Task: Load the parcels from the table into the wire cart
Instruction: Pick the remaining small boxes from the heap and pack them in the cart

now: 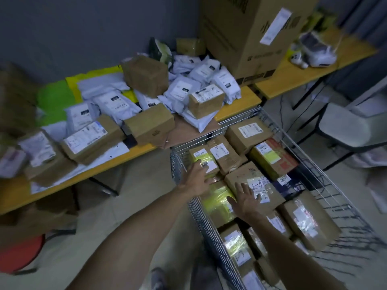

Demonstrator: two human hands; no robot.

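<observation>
Left hand point(196, 178) presses straight fingers on a small yellow-taped box point(201, 156) at the wire cart's point(201, 214) far-left corner. The right hand point(247, 198), spread and holding nothing, is over a hand-marked carton point(254, 174). Best seat the box flat against its neighbours. Brown boxes point(149, 126) and white mailer bags point(182, 88) lie heaped on the yellow table point(236, 109) to the left, across the cart's wire wall.

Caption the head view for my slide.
Left hand and right hand spread open over brown cardboard boxes in the silver wire cart beside the parcel-covered yellow table.
</observation>
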